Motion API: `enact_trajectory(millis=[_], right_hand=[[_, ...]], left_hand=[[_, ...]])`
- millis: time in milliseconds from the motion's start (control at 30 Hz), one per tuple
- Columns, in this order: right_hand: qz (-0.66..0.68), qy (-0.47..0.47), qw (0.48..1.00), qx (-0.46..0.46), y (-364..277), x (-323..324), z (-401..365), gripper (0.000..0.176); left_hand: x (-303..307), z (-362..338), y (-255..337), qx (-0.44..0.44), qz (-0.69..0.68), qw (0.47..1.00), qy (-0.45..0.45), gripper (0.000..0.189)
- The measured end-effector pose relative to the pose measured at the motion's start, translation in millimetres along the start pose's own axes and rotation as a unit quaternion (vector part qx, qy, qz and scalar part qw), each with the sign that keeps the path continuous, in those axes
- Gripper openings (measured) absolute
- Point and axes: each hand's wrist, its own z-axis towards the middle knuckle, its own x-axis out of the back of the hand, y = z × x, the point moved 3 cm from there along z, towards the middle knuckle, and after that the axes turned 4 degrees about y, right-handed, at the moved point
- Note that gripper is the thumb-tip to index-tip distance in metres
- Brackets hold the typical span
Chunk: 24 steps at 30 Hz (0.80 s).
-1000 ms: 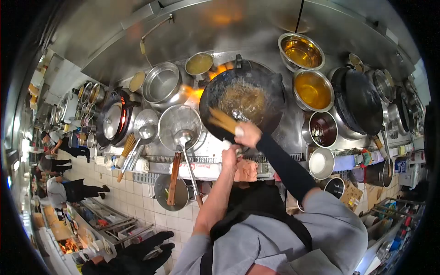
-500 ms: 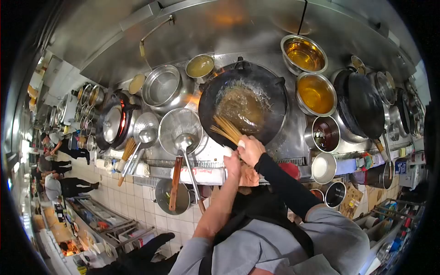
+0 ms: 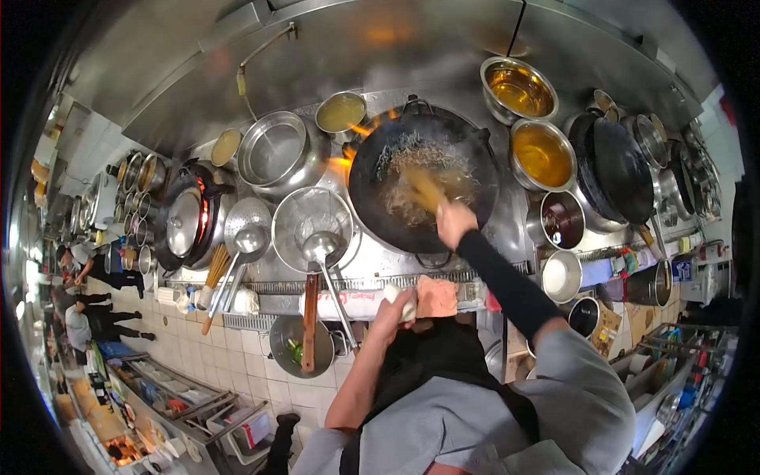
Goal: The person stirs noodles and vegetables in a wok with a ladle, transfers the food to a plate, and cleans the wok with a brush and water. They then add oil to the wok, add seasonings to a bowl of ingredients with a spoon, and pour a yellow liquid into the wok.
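My right hand (image 3: 457, 223) is closed around a bamboo wok brush (image 3: 426, 190), whose bristles are blurred by motion inside a large black wok (image 3: 484, 176). Bubbling, splashing liquid (image 3: 412, 158) covers the wok's bottom. Lower down, near the counter's front edge, my left hand (image 3: 386, 321) grips a folded white cloth (image 3: 408, 310). Beside that hand lies a pink cloth (image 3: 437, 298). Flames (image 3: 342, 165) lick up at the wok's left side.
A wire strainer (image 3: 294, 207) with a ladle (image 3: 320, 247) on it rests left of the wok, handles jutting forward. Bowls of yellow liquid (image 3: 543, 155) stand to the right. A glowing burner (image 3: 204, 218) holds a lidded wok at far left. Other people (image 3: 77, 321) are farther left.
My right hand has carried the brush up and right, deeper into the wok. My left hand has drawn away from it, down toward the front edge. Flames at the wok's left have grown.
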Motion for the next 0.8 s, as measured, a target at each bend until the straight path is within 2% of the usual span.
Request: enact_trajectory(millis=[67, 133, 233, 267, 333, 367, 400, 467, 533, 600, 667, 733, 800], right_hand=[[0.077, 0.123, 0.989, -0.012, -6, -2, 56, 0.024], [0.028, 0.096, 0.994, -0.044, -27, -18, 71, 0.023], [0.037, 0.065, 0.997, -0.007, -53, -18, 4, 0.032], [0.057, 0.052, 0.997, 0.014, -49, -10, -24, 0.034], [-0.030, -0.060, 0.998, 0.021, -31, 15, -60, 0.033], [-0.074, -0.052, 0.996, 0.016, -7, 22, -61, 0.030], [-0.119, -0.044, 0.992, 0.014, 9, 32, -47, 0.028], [-0.103, 0.024, 0.994, -0.030, 32, 45, 14, 0.022], [-0.053, 0.067, 0.996, -0.040, 24, 37, 83, 0.018], [-0.147, -0.062, 0.987, 0.006, 10, -23, 122, 0.023], [-0.088, 0.030, 0.994, -0.063, -33, -34, 74, 0.023], [-0.045, 0.042, 0.998, -0.026, -35, -34, 14, 0.027], [-0.057, -0.014, 0.998, -0.002, -35, 8, -49, 0.035]], left_hand=[[24, -12, -13, 0.014, 0.041, 0.999, -0.015, 0.037], [47, -19, -26, 0.012, 0.053, 0.998, -0.023, 0.036], [85, -38, -34, 0.015, 0.038, 0.999, -0.004, 0.034], [98, -48, -31, 0.017, 0.027, 0.999, 0.009, 0.033], [127, -72, -22, 0.003, 0.015, 0.999, 0.050, 0.032], [142, -85, -20, -0.002, 0.003, 0.997, 0.083, 0.031], [154, -91, -18, -0.009, -0.011, 0.993, 0.116, 0.031], [180, -94, -20, -0.025, -0.017, 0.991, 0.128, 0.029], [195, -89, -19, -0.033, 0.006, 0.990, 0.135, 0.027], [201, -78, -20, -0.028, 0.004, 0.993, 0.114, 0.027], [204, -76, -18, -0.027, 0.009, 0.995, 0.091, 0.028], [209, -80, -17, -0.058, -0.017, 0.994, 0.089, 0.029], [232, -85, -37, -0.070, -0.060, 0.988, 0.124, 0.030]])
